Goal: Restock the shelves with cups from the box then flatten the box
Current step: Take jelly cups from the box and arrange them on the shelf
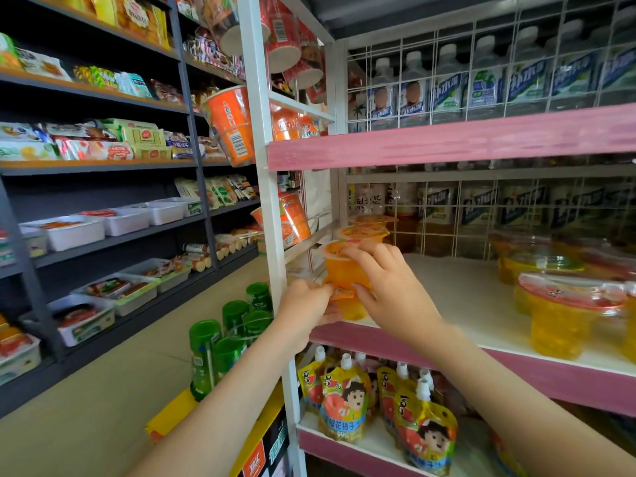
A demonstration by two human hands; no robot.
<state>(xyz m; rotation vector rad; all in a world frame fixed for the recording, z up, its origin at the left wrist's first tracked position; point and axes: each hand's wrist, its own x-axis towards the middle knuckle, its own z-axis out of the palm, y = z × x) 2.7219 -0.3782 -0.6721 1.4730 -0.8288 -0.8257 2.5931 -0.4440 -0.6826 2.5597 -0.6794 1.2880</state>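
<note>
A person's two bare forearms reach up from the near edge of a shop aisle toward a white-framed rack with pink-edged boards. Nearest, low and to the left of the rack, a yellow carton (172, 420) lies on the tan floor beside green-capped bottles (206, 352); whether the bottles stand inside it cannot be told. Right of these, on the rack's lower board, spouted juice pouches (344, 401) printed with a cartoon child stand in rows.

Above them, at the near left corner of the middle shelf (464, 304), two cups are stacked. The left hand (306, 304) comes in from the left and pinches the lower orange cup (352, 311) at its rim with curled fingers. The right hand (389, 284) wraps thumb and fingers round the upper orange cup (342, 270), which sits on the lower one.

Just behind, more orange cups (361, 232) run along the shelf's left side toward the back. To the right on the same shelf, blurred yellow cups (557, 321) with clear lids stand well apart from the hands.

Farther back, a white wire grid (464, 39) closes the rack, with water bottles (485, 80) behind it. Orange noodle cups (229, 125) hang tilted on the rack's left side, and across the aisle to the left dark shelves (103, 165) carry snack packets and white trays
</note>
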